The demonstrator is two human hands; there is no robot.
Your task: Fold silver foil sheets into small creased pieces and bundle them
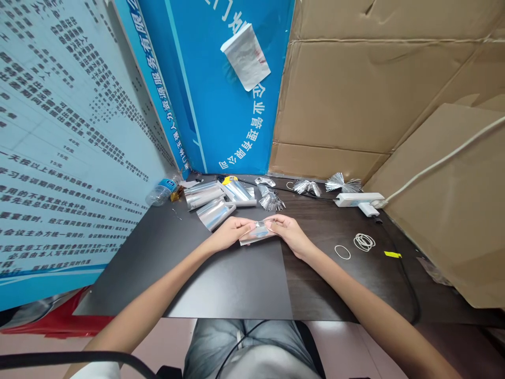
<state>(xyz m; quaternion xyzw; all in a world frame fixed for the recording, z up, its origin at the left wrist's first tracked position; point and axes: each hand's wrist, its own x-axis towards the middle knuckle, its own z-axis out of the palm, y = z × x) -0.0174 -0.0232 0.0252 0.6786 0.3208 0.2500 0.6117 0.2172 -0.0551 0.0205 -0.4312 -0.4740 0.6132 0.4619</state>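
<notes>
Between my two hands a small silver foil pouch (pixel 257 232) is held just above the table. My left hand (pixel 233 231) pinches its left end, thumb on top. My right hand (pixel 290 232) grips the right end the same way. Its upper edge looks crumpled between the thumbs. Beyond my left hand lie several shiny silver foil sheets or pouches (pixel 216 211), partly overlapping. A bundle of thin silver twist ties (pixel 271 199) lies just behind the pouch, fanned out at one end.
More silver bundles (pixel 343 182) lie at the back right, near a white power strip (pixel 360 200). White rubber bands (pixel 364 242) rest on the right. A plastic bottle (pixel 162 191) lies at the back left. Cardboard (pixel 355 95) and a blue panel (pixel 232 131) wall the table (pixel 236 284).
</notes>
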